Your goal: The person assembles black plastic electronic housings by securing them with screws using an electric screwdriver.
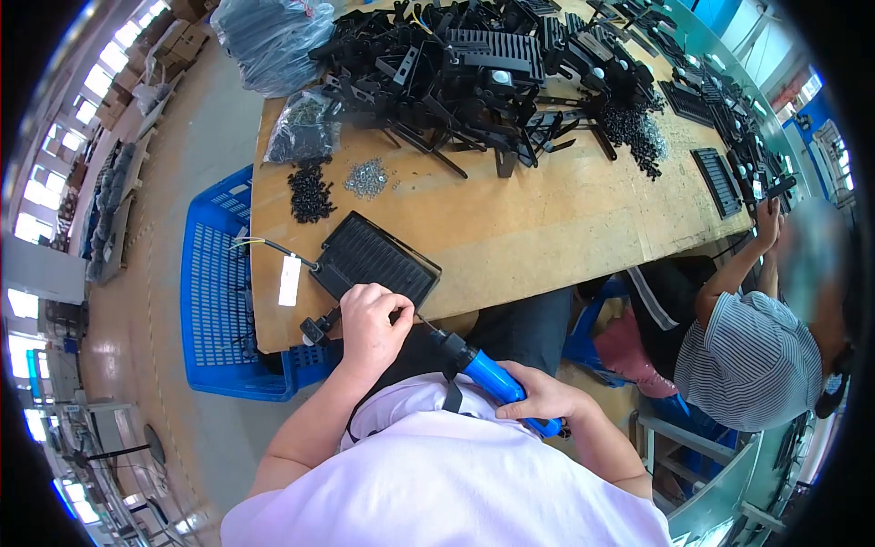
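Note:
My right hand (540,394) is wrapped round a blue electric screwdriver (493,374), low in front of my body. Its thin bit points up and left toward my left hand (369,328). The left hand's fingers are curled into a pinch at the near edge of a black finned lamp housing (378,260); what they hold is hidden. That housing lies tilted on the table, with a cable and a white label (289,280) at its left. A small black fitting (319,328) sticks out beside my left wrist.
Black screws (311,191) and silver washers (366,179) lie in piles on the wooden table (510,214). Black brackets and lamp parts (456,82) are heaped behind. A blue crate (214,301) stands left. A co-worker in a striped shirt (752,356) sits at right.

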The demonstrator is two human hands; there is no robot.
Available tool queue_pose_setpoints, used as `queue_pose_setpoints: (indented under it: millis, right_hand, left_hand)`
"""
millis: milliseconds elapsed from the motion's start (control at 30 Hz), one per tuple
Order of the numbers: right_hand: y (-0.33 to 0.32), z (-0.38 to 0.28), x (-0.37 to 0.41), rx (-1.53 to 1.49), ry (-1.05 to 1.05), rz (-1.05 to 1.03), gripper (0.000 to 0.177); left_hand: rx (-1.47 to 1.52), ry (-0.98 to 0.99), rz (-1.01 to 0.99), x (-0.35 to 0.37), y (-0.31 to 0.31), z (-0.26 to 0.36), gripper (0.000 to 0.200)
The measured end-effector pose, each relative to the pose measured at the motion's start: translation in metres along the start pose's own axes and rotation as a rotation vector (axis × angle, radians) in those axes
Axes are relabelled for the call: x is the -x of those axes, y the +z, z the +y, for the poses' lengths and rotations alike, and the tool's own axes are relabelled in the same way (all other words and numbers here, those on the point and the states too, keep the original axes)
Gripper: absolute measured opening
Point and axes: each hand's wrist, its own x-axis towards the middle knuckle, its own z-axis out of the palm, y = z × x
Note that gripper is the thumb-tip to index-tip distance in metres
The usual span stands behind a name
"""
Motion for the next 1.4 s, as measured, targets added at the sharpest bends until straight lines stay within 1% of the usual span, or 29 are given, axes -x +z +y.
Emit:
queue_pose_setpoints:
  millis: [200,400,533,700,900,1000,1100,1267,1400]
  right_hand:
    - [-0.002,-0.002,-0.006,-0.002,0.001,-0.022,0.093]
    - [0.0,-0.001,-0.004,-0.048,-0.005,-0.018,0.093]
    - [0.001,0.001,-0.005,-0.097,-0.034,-0.019,0.092]
    - [0.001,0.003,-0.006,-0.093,-0.02,-0.022,0.09]
    - [0.0,0.003,-0.006,-0.107,-0.045,-0.026,0.088]
    - [-0.001,0.002,-0.008,-0.095,-0.042,-0.032,0.088]
    - [0.001,0.007,-0.008,-0.092,-0.04,-0.02,0.088]
    - [0.003,0.011,-0.008,-0.096,-0.049,-0.013,0.089]
    - [0.002,0.011,-0.009,-0.103,-0.037,-0.027,0.089]
  left_hand:
    - [0.004,0.001,-0.003,0.0,-0.001,0.001,0.009]
    - [0.002,-0.061,0.0,-0.003,0.001,0.003,0.009]
    - [-0.006,-0.048,-0.015,-0.003,0.001,0.003,0.008]
    - [-0.04,-0.006,-0.043,-0.007,-0.001,0.007,0.007]
    - [-0.017,-0.04,-0.078,-0.004,-0.002,0.004,0.007]
    - [-0.022,-0.052,-0.029,-0.003,0.0,0.008,0.006]
    - [-0.014,-0.092,-0.03,-0.002,0.004,0.008,0.007]
    - [0.018,-0.072,-0.12,-0.004,-0.005,0.005,0.004]
    - [0.028,-0.05,-0.217,-0.013,-0.016,0.005,0.007]
